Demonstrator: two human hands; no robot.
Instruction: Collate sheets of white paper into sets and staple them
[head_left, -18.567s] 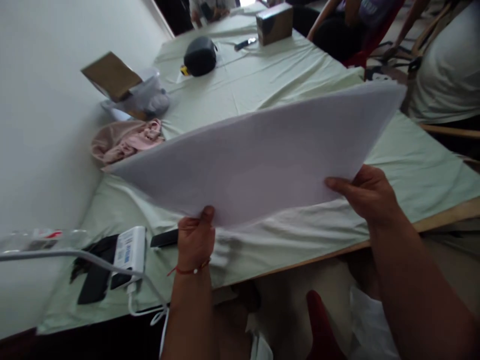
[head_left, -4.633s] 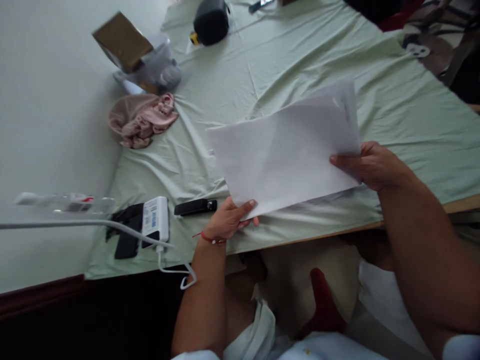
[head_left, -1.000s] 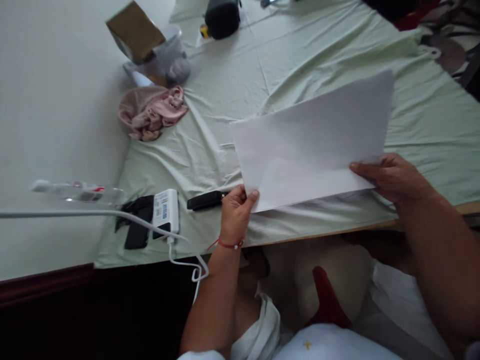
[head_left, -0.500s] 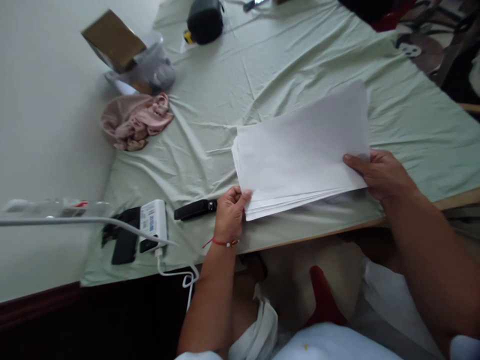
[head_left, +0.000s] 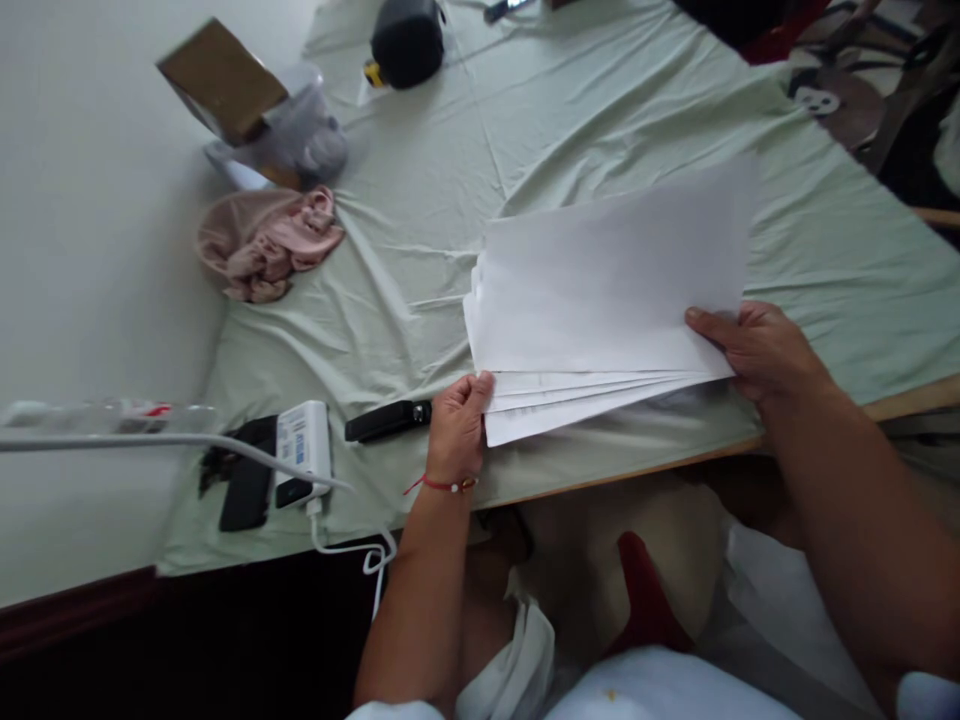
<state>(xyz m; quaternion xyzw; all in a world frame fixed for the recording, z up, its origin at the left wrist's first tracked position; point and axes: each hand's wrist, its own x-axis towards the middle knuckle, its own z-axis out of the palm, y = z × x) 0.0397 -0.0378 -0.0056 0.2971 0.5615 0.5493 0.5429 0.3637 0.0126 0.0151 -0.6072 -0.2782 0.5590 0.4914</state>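
While pinched at both near corners, fanned apart along the near edge: stack of white paper [head_left: 607,290], long axis running left to right across the body, low over the near edge of the cloth-covered surface [head_left: 600,110]; touching it or not, hard to tell. Left hand [head_left: 459,425] at the near-left corner, fingers [head_left: 480,385] closed narrowly on the sheets. Right hand [head_left: 754,350] at the near-right corner, thumb on top, clamping the stack. One hand at each short end, neither nearer. Just left of the left hand, apart from the paper, a black stapler [head_left: 388,420] lying lengthwise toward the stack. Farther off, pink cloth [head_left: 262,240] and a black pouch [head_left: 407,40].
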